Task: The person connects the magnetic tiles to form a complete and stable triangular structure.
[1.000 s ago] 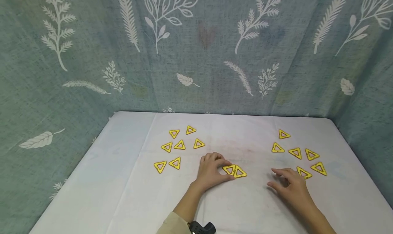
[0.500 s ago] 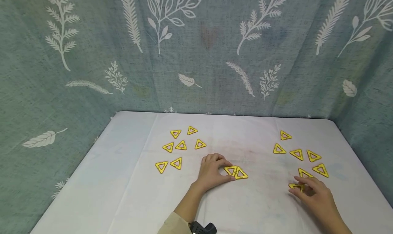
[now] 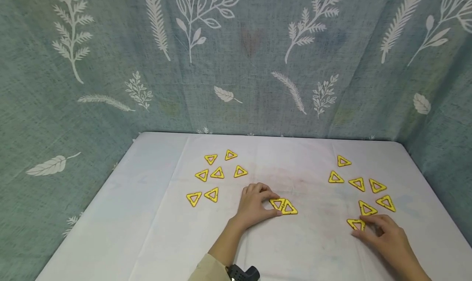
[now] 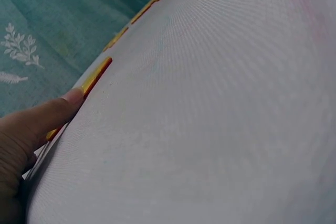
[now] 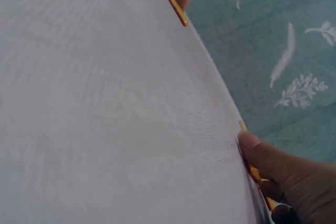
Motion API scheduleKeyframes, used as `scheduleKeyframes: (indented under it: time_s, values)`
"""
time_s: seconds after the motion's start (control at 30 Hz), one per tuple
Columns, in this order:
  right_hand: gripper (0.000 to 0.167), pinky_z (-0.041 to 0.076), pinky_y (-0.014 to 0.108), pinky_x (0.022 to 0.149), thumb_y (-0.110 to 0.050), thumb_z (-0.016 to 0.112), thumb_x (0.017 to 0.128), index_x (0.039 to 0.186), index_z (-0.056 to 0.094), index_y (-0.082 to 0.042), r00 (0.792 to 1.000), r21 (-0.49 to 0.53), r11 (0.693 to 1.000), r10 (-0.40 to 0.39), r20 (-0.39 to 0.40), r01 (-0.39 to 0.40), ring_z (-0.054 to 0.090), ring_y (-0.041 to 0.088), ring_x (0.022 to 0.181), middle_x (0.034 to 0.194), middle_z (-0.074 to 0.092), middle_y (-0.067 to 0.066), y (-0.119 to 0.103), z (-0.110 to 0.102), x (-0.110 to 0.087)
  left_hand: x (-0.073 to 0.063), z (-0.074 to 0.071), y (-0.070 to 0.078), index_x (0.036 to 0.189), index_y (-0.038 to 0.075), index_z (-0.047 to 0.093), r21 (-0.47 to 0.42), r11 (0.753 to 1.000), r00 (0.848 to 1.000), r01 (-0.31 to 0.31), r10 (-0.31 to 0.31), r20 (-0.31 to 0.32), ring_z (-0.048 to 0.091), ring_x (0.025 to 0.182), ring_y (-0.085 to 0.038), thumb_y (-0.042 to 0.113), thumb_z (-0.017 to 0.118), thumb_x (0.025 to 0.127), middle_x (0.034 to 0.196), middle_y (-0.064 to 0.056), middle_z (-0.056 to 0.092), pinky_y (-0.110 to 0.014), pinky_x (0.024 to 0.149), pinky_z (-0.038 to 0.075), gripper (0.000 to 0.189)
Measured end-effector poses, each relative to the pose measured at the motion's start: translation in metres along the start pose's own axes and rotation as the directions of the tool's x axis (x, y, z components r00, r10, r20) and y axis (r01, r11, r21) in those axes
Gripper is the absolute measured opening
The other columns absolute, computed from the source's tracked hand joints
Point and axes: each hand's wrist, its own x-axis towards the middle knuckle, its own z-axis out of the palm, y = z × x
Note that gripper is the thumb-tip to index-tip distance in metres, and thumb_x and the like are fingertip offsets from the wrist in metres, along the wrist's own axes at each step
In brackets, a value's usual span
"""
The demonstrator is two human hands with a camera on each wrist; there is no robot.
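Two yellow open-centred triangle tiles lie flat on the table, edge against edge: a left triangle tile (image 3: 277,203) and a right triangle tile (image 3: 289,207). My left hand (image 3: 255,205) pinches the left one, index finger at its far corner and thumb at its near one. In the left wrist view, the thumb presses on a tile's edge (image 4: 97,77). To the right, my right hand (image 3: 387,236) holds another yellow triangle tile (image 3: 355,223) by its right side between thumb and fingers. Its right corner is hidden by the fingers.
Several matching loose triangle tiles (image 3: 217,173) are scattered at the left. More loose tiles (image 3: 357,184) lie at the right, one loose tile (image 3: 367,208) just beyond my right fingers. A patterned curtain (image 3: 250,68) rises behind the white table (image 3: 295,248).
My right hand has moved right and nearer, uncovering the single tile and taking hold of it by its right side. My left hand stays on the joined pair.
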Motion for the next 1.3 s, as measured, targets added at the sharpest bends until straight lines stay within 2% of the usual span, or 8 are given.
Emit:
scheduleKeyframes:
  time_s: [0.07, 0.13, 0.3, 0.4, 0.67, 0.93, 1.13, 1.3]
  values:
    - [0.062, 0.045, 0.047, 0.077, -0.04, 0.083, 0.067, 0.11, 0.065, 0.001, 1.0, -0.001, 1.0, 0.0, 0.004, 0.0, 0.054, 0.03, 0.092, 0.104, 0.055, 0.013, -0.001, 0.002, 0.0, 0.0, 0.0, -0.001, 0.106, 0.035, 0.07, 0.005, 1.0, 1.0, -0.001, 0.001, 0.0, 0.041, 0.102, -0.011, 0.054, 0.075, 0.072, 0.109, 0.01, 0.051, -0.035, 0.092, 0.03, 0.039]
    - [0.06, 0.045, 0.047, 0.077, -0.036, 0.084, 0.067, 0.11, 0.064, 0.001, 1.0, -0.008, 1.0, -0.009, -0.001, 0.009, 0.053, 0.03, 0.092, 0.104, 0.054, 0.014, -0.001, 0.004, 0.0, 0.0, 0.0, -0.001, 0.107, 0.035, 0.07, 0.006, 1.0, 1.0, -0.003, 0.003, 0.002, 0.041, 0.102, -0.011, 0.054, 0.074, 0.072, 0.109, 0.01, 0.051, -0.035, 0.093, 0.03, 0.039]
    - [0.057, 0.038, 0.027, 0.062, -0.034, 0.084, 0.068, 0.11, 0.067, -0.001, 0.998, -0.029, 0.998, -0.049, -0.042, 0.048, 0.045, 0.02, 0.079, 0.098, 0.054, 0.009, -0.003, 0.008, -0.001, -0.001, 0.0, -0.001, 0.107, 0.035, 0.07, 0.003, 1.0, 1.0, -0.008, 0.008, 0.002, 0.042, 0.102, -0.011, 0.053, 0.074, 0.073, 0.11, 0.01, 0.052, -0.036, 0.094, 0.03, 0.039]
    - [0.055, 0.031, 0.022, 0.056, -0.032, 0.083, 0.069, 0.111, 0.067, 0.0, 0.996, -0.033, 0.998, -0.062, -0.065, 0.06, 0.04, 0.017, 0.076, 0.095, 0.053, 0.007, -0.005, 0.009, -0.003, -0.001, -0.001, 0.0, 0.107, 0.035, 0.07, 0.0, 1.0, 1.0, -0.009, 0.009, 0.005, 0.042, 0.103, -0.011, 0.053, 0.074, 0.073, 0.11, 0.01, 0.052, -0.036, 0.095, 0.03, 0.039]
    - [0.055, 0.034, 0.022, 0.057, -0.032, 0.08, 0.073, 0.115, 0.066, 0.0, 0.998, -0.02, 1.0, -0.016, -0.061, 0.014, 0.041, 0.016, 0.076, 0.097, 0.056, 0.008, -0.013, 0.01, -0.002, 0.0, -0.001, 0.0, 0.107, 0.034, 0.07, 0.006, 1.0, 1.0, -0.012, 0.012, 0.01, 0.042, 0.103, -0.012, 0.054, 0.074, 0.073, 0.11, 0.01, 0.052, -0.036, 0.094, 0.03, 0.039]
    - [0.049, 0.046, 0.026, 0.063, -0.021, 0.076, 0.079, 0.118, 0.062, 0.004, 0.999, -0.017, 1.0, -0.022, -0.048, 0.021, 0.055, 0.021, 0.079, 0.101, 0.056, 0.014, -0.022, 0.012, 0.002, 0.001, -0.001, -0.002, 0.108, 0.033, 0.07, 0.0, 1.0, 1.0, -0.024, 0.024, 0.008, 0.042, 0.104, -0.012, 0.054, 0.073, 0.074, 0.111, 0.01, 0.052, -0.037, 0.093, 0.03, 0.039]
    - [0.041, 0.038, 0.023, 0.058, -0.014, 0.072, 0.083, 0.12, 0.062, 0.001, 0.998, 0.014, 0.999, -0.044, -0.055, 0.044, 0.044, 0.016, 0.074, 0.1, 0.057, 0.011, -0.029, 0.016, 0.005, 0.0, -0.002, -0.001, 0.108, 0.032, 0.07, -0.011, 0.999, 0.999, -0.038, 0.038, 0.002, 0.042, 0.104, -0.012, 0.052, 0.073, 0.075, 0.111, 0.009, 0.053, -0.037, 0.093, 0.03, 0.039]
    - [0.042, 0.029, 0.035, 0.068, -0.019, 0.075, 0.08, 0.117, 0.065, -0.002, 0.994, 0.001, 0.998, -0.063, -0.095, 0.063, 0.043, 0.019, 0.076, 0.103, 0.06, 0.012, -0.033, 0.022, 0.006, -0.001, 0.0, -0.001, 0.11, 0.031, 0.07, -0.002, 0.999, 0.999, -0.051, 0.051, 0.009, 0.043, 0.104, -0.012, 0.051, 0.072, 0.076, 0.111, 0.008, 0.053, -0.037, 0.095, 0.03, 0.039]
